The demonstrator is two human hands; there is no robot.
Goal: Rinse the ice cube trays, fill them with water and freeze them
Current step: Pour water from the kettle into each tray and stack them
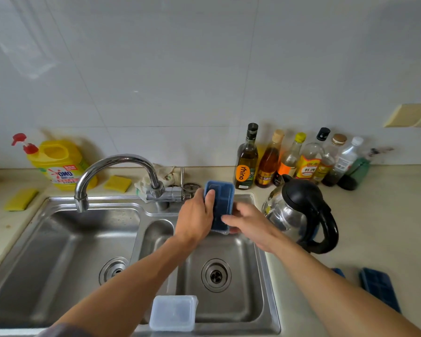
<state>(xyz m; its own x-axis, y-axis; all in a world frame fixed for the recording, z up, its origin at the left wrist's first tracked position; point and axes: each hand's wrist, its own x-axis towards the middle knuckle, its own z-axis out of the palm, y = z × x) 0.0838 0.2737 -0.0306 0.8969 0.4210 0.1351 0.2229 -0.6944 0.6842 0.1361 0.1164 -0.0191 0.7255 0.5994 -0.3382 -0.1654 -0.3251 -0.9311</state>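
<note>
A blue ice cube tray (221, 200) with a clear lid is held upright over the back of the right sink basin (243, 297). My left hand (195, 218) grips its left edge, thumb across the front. My right hand (247, 221) holds its lower right side, fingers on the front. Another blue ice cube tray (378, 288) lies on the counter at the right, with a further blue piece (338, 272) partly hidden behind my right forearm. Clear plastic lids (173, 312) lie stacked on the sink's front rim. The faucet (112, 171) points over the left basin (58, 263); no water is running.
A steel kettle (299, 212) with a black handle stands just right of the sink. Several bottles (299, 159) line the back wall. A yellow detergent jug (61, 164) and yellow sponges (21, 199) sit at the left. A rag (162, 175) lies behind the faucet.
</note>
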